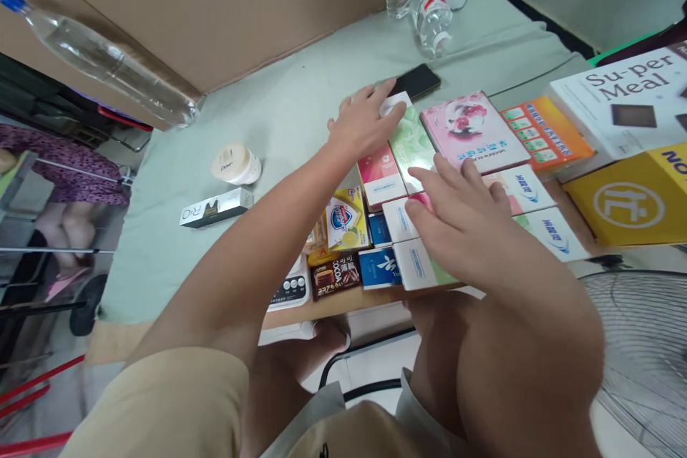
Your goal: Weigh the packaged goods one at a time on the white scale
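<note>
My left hand (368, 120) is over the far left corner of a green-and-white box (414, 147), its fingers stretched and apart. The thumb touches or hovers just above the box; I cannot tell which. My right hand (461, 218) is spread over white boxes (412, 263) at the table's near edge, fingers apart, hiding part of them. Around the hands lie a red-and-white box (382, 175), a pink box (472, 130), a yellow soap pack (346, 220), a dark cocoa snack pack (336, 276) and a blue pack (378, 268).
A black phone (417, 81) lies beyond the boxes. A white jar (237, 164) and a slim silver box (217, 207) are at left. Orange (548, 134), white (633, 96) and yellow (633, 197) boxes stand right. Plastic bottles (431, 14) are behind; a fan (644, 351) is lower right.
</note>
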Motion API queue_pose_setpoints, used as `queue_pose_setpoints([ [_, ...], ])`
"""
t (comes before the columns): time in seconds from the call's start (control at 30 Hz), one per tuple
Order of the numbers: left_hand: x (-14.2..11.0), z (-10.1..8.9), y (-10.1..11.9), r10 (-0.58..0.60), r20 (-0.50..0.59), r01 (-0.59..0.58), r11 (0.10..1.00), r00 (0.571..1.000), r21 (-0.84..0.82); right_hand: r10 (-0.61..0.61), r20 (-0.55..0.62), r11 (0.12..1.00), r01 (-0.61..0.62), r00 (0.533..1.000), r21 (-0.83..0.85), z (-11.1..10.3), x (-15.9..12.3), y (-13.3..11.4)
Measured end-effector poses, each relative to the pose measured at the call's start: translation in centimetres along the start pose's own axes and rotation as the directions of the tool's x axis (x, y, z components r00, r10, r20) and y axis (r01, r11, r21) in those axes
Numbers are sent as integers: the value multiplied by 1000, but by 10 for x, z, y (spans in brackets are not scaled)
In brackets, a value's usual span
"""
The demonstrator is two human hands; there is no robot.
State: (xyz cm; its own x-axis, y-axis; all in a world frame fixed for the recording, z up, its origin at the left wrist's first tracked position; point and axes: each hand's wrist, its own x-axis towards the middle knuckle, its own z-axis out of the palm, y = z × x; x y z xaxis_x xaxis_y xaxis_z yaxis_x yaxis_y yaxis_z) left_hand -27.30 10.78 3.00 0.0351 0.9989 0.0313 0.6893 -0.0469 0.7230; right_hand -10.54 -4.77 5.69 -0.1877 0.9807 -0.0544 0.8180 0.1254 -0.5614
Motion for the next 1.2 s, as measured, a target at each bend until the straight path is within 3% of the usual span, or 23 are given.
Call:
queue_pose_setpoints([
  [0.13, -8, 10, 7, -1, 74, -16, 973, 997, 229, -33, 17, 998, 34, 999, -50, 4, -1, 2],
  [0.37, -9, 16, 12, -60, 21, 52, 961, 998, 270, -54, -77, 998, 54, 996, 7, 14, -1, 8],
  [0.43, -12, 11, 15, -29, -19, 33, 963, 999, 267, -51, -109, 998, 55, 993, 36, 10, -2, 6],
  [0.53, -33, -13, 17, 165, -142, -133, 969, 976, 210, -69, -168, 993, 83, 983, 80, -3, -5, -3],
  [0.6, -62, -40, 12, 313, -238, -272, 944, 920, 187, -101, -189, 984, 126, 977, 127, -12, -9, -12],
  [0.7, -123, -84, -13, 330, -384, -279, 943, 862, 184, -168, -175, 961, 200, 970, 190, -15, -18, -28],
  [0.77, -167, -109, -41, 228, -524, -188, 974, 821, 130, -219, -144, 948, 245, 965, 202, -10, -22, -42],
  [0.83, -205, -127, -76, 12, -689, -47, 998, 725, -32, -272, -104, 937, 288, 957, 196, -1, -26, -58],
  [0.9, -234, -139, -112, -201, -747, 74, 977, 634, -200, -328, -58, 925, 333, 943, 183, 10, -30, -76],
  [1.07, -265, -157, -186, -493, -716, 254, 870, 494, -423, -503, 50, 858, 492, 863, 146, 48, -41, -120],
  [1.2, -264, -177, -218, -594, -649, 287, 802, 476, -524, -568, 210, 820, 569, 795, 63, 83, -35, -150],
])
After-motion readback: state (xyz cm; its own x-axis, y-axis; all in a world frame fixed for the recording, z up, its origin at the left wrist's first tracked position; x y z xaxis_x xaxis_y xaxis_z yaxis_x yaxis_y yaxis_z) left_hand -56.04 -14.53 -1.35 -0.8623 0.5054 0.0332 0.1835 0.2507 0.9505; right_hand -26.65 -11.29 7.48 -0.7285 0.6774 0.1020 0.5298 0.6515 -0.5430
